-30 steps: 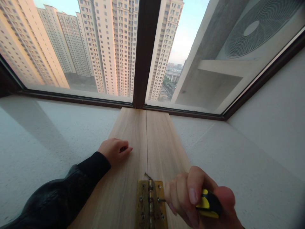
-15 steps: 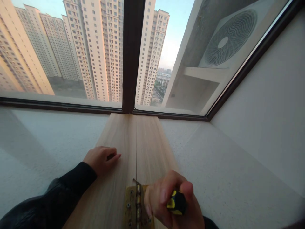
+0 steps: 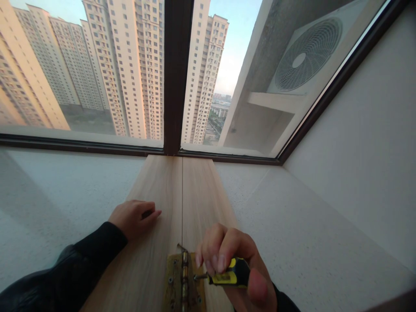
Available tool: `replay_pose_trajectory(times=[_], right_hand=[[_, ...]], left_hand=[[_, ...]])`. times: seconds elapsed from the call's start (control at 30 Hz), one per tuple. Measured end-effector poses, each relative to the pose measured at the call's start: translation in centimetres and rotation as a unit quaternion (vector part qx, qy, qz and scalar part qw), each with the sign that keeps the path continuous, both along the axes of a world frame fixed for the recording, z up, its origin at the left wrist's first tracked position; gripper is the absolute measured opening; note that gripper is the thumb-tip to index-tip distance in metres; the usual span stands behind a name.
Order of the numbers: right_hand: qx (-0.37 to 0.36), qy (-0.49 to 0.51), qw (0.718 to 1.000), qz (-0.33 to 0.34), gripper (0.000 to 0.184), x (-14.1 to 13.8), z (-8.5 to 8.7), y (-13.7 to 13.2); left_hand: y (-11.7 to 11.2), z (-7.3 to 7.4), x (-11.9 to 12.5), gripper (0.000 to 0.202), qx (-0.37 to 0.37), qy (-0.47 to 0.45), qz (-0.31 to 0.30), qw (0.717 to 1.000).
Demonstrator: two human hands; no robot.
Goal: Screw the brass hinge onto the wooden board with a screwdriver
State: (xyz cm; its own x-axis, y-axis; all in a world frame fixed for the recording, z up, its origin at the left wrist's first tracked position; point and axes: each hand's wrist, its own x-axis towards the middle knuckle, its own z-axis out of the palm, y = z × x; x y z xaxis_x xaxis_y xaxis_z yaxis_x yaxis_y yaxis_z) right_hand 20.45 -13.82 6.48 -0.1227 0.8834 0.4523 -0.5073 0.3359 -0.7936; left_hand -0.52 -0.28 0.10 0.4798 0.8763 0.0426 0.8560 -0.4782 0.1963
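Observation:
Two pale wooden boards point(image 3: 198, 199) lie side by side on a white speckled sill, their far ends against the window frame. A brass hinge point(image 3: 177, 281) spans their seam at the near end. My right hand point(image 3: 232, 264) is closed round a yellow-and-black screwdriver point(image 3: 227, 276), whose metal tip rests at a screw on the hinge's right leaf. My left hand point(image 3: 133, 216), in a black sleeve, rests on the left board's edge with its fingers curled in loosely. What they hold, if anything, is hidden.
A dark window frame point(image 3: 173, 78) stands behind the boards, with tall apartment blocks outside. An air-conditioner fan unit point(image 3: 305, 54) sits outside at the right. A white wall point(image 3: 364, 151) closes the sill on the right.
The view has shifted, so the boards sit further left. My right hand has turned on the screwdriver, whose handle now lies more level. My left hand stays on the board.

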Motion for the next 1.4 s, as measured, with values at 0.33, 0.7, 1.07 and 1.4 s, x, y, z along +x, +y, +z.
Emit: replay_pose_trajectory(times=[0.33, 0.7, 1.07, 1.4], right_hand=[[-0.059, 0.088, 0.994, 0.021, 0.055, -2.1, -2.4, -0.5], [-0.028, 0.026, 0.999, -0.006, 0.051, -0.3, -1.7, -0.3], [-0.047, 0.011, 0.997, 0.060, 0.053, -1.0, -2.2, -0.7], [-0.049, -0.324, 0.940, -0.095, 0.028, 0.9, 3.0, -0.3]], left_hand=[[0.1, -0.4, -0.1, 0.045, 0.000, 0.000, -0.005, 1.000], [0.3, -0.9, -0.2, 0.049, -0.016, 0.004, -0.019, 1.000], [0.4, -1.1, -0.1, 0.049, -0.009, 0.003, -0.012, 1.000], [0.1, -0.9, -0.1, 0.048, -0.008, -0.005, -0.011, 1.000]])
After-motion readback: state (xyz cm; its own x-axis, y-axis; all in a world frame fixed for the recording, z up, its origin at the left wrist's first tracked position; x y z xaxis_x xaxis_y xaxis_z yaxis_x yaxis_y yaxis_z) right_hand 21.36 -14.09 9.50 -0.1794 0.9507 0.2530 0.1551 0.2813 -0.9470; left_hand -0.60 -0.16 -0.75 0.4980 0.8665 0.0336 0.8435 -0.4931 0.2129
